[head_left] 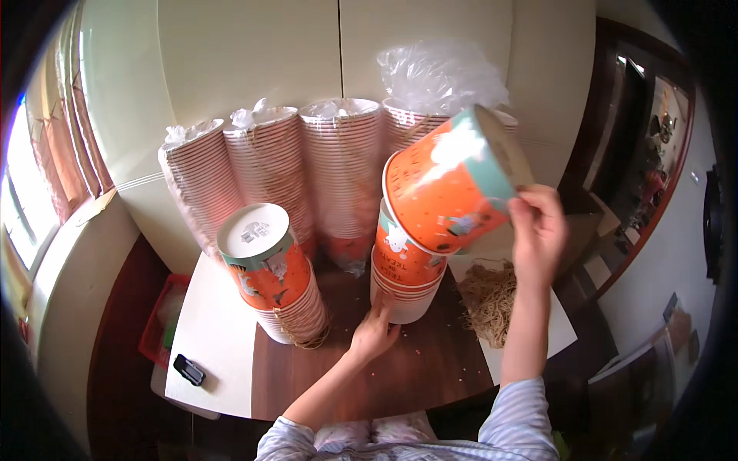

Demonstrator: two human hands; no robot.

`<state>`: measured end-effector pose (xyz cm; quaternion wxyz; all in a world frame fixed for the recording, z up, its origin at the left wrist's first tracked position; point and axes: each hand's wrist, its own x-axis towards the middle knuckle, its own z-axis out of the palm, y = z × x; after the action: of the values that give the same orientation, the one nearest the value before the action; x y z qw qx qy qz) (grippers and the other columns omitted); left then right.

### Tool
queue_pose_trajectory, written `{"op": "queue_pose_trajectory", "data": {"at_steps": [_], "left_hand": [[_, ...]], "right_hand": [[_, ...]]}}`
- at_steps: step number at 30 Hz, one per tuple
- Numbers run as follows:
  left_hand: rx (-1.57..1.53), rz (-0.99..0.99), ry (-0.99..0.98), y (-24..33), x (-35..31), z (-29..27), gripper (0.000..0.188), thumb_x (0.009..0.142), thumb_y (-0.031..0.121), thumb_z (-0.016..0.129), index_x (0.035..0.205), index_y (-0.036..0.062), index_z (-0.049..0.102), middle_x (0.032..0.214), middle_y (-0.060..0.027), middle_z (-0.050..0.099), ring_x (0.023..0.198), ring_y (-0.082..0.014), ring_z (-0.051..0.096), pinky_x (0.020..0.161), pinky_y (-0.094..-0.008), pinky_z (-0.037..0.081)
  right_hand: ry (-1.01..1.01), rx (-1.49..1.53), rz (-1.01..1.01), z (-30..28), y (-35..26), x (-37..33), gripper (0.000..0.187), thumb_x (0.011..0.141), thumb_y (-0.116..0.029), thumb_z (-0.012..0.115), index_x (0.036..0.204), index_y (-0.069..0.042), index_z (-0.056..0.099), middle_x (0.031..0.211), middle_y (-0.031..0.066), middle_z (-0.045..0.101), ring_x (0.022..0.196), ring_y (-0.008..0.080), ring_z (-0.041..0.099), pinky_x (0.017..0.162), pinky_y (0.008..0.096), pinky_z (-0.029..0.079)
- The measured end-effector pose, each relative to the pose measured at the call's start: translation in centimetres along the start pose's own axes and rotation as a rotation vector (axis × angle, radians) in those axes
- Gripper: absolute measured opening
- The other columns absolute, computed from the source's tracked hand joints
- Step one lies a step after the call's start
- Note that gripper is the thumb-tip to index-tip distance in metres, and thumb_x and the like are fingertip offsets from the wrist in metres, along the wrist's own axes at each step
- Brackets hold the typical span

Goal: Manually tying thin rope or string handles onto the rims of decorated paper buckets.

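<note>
My right hand (538, 227) grips an orange paper bucket (446, 180) with a teal band by its base end. It is tilted, with its base toward the upper right and its rim at the top of an upside-down bucket stack (407, 265). My left hand (375, 330) holds the lower side of that stack, its fingers partly hidden against the rims. To the left stands another stack of upside-down orange buckets (269, 265), with a pale base on top and twine (311, 338) around its lower rims.
Several tall stacks of buckets in clear plastic (342, 169) line the back of the table. A crumpled plastic bag (442, 77) sits on one. A heap of twine (492, 300) lies at the right, a small black object (189, 370) at the left edge. A red crate (159, 323) stands beyond.
</note>
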<state>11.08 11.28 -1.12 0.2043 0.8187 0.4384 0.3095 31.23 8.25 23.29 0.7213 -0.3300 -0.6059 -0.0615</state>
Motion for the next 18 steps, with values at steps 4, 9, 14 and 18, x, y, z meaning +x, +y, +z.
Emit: {"op": "queue_pose_trajectory", "data": {"at_steps": [4,9,14,18], "left_hand": [[-0.022,0.068,-0.025,-1.3,0.6,0.1,0.067,0.075,0.015,0.061,0.132,0.0046,0.028,0.137,-0.0235,0.022,0.117,-0.038,0.039,0.088,-0.0392,0.044],[-0.641,-0.236,0.114,-1.2,-2.6,-2.7,0.031,0.086,0.01,0.053,0.113,-0.0043,0.048,0.103,-0.0164,0.057,0.094,-0.0207,0.057,0.083,-0.0294,0.044],[-1.128,-0.385,0.321,-1.0,-7.7,-5.7,0.03,0.094,0.02,0.039,0.112,-0.0023,0.048,0.101,-0.0058,0.057,0.092,-0.0113,0.052,0.082,-0.0245,0.042],[-1.112,-0.35,0.389,-0.1,-10.5,-8.0,0.035,0.093,0.024,0.037,0.114,-0.0032,0.047,0.101,-0.0052,0.056,0.091,-0.0108,0.052,0.082,-0.0235,0.041]], "right_hand": [[0.148,0.523,0.38,-4.4,-0.6,-2.9,0.015,0.084,-0.013,0.057,0.093,-0.003,0.053,0.092,0.0031,0.056,0.084,0.0115,0.051,0.081,0.0257,0.038],[0.064,0.888,0.926,-3.5,1.2,-11.7,0.008,0.085,-0.017,0.055,0.088,-0.01,0.053,0.095,0.0039,0.059,0.09,0.0172,0.056,0.077,0.0345,0.047],[-0.024,0.97,1.353,-3.0,3.2,-20.2,0.016,0.086,-0.023,0.053,0.091,-0.008,0.055,0.095,0.0068,0.062,0.085,0.0211,0.061,0.071,0.038,0.052],[-0.187,1.242,1.583,-1.7,2.8,-23.4,0.035,0.089,-0.027,0.046,0.115,-0.005,0.05,0.114,0.0102,0.055,0.1,0.0228,0.056,0.078,0.0386,0.05]]}}
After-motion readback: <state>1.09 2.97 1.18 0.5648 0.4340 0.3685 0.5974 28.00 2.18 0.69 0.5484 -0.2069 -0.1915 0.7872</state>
